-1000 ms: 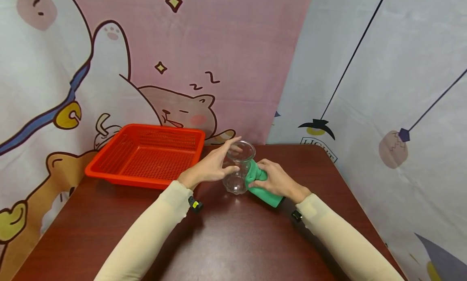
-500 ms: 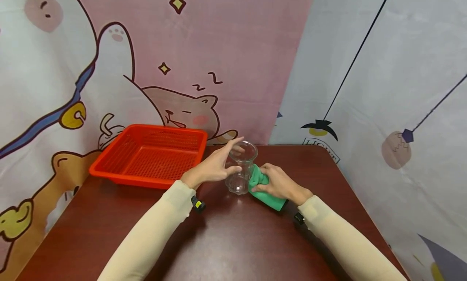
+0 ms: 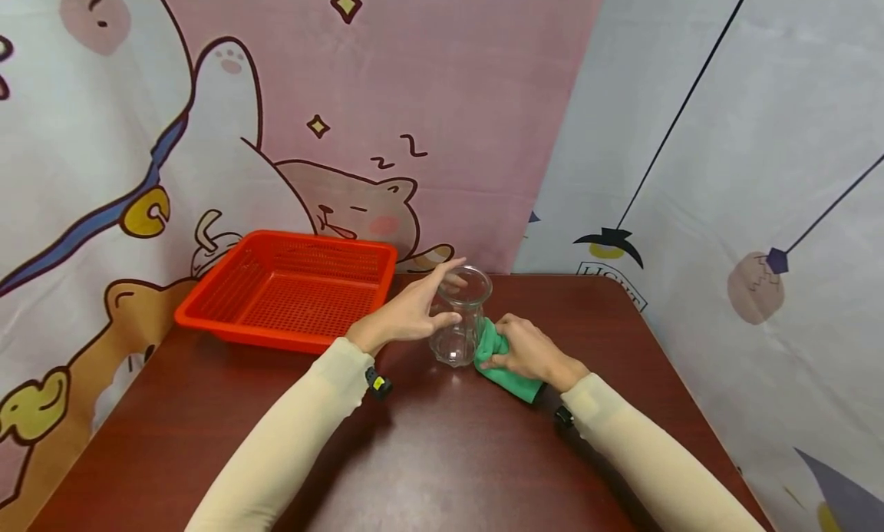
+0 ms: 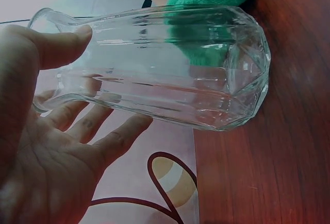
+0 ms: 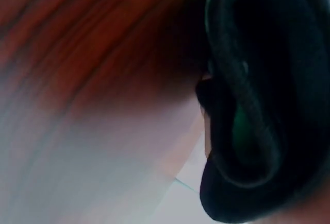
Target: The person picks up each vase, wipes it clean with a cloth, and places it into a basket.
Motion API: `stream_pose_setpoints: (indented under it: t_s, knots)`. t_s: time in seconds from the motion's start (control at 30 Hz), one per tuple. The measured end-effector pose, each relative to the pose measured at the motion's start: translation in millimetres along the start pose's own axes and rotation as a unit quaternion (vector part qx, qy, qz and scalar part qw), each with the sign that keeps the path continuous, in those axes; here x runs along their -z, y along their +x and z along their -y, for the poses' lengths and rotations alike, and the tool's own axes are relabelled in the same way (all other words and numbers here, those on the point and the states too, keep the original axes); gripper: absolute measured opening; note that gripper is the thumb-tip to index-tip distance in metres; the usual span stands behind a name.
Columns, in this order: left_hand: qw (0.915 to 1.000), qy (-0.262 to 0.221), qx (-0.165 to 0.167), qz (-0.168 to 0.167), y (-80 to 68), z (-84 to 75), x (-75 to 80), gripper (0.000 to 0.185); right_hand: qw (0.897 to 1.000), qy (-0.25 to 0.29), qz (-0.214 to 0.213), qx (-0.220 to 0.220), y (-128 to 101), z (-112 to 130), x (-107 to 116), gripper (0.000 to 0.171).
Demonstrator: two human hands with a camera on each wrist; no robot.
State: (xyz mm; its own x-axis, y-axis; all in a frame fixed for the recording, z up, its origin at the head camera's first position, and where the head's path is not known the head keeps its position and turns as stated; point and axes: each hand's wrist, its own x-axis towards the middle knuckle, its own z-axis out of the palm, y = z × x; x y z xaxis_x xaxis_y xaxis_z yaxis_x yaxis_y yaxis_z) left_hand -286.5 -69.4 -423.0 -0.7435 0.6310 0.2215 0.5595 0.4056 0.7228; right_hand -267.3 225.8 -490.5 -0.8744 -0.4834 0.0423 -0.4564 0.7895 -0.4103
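- We see the left hand (image 3: 410,311) spread in a wide C about the neck of a clear glass vase (image 3: 454,346), thumb on one side and fingers on the other, holding it loosely.
- The vase's body hangs below that grip, its wide mouth level with the fingers; we cannot tell whether its base touches the table (image 3: 442,455).
- We see the right hand (image 3: 530,349) closed firmly on a bunched green cloth (image 3: 514,382), thumb and fingers pressed into its folds.
- From the right grip, the cloth reaches toward the vase's lower side, at or just beside the glass, while its dark-edged end trails back beneath the palm.
- In the right wrist view we make out mostly a blurred dark fold close by.
- Left of the left grip and farther back, we see a red basket (image 3: 249,333).
- Behind both grips hangs a printed backdrop (image 3: 470,94).
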Motion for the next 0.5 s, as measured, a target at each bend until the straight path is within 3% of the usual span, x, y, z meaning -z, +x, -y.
stream_pose_setpoints:
  t_s: [0.13,0.37,0.5]
  knots:
    - [1.0000,0.005,-0.002,0.001,0.5,-0.5,0.4,0.101,1.000,-0.014,0.005,-0.025,0,4,-1,0.050]
    - [1.0000,0.002,-0.006,0.002,-0.2,-0.7,0.8,0.101,0.998,-0.020,0.013,-0.059,0,12,-1,0.049]
    - [0.9999,-0.001,-0.013,0.001,-0.4,-0.8,0.8,0.101,0.997,-0.034,0.013,-0.073,-1,15,-1,0.063]
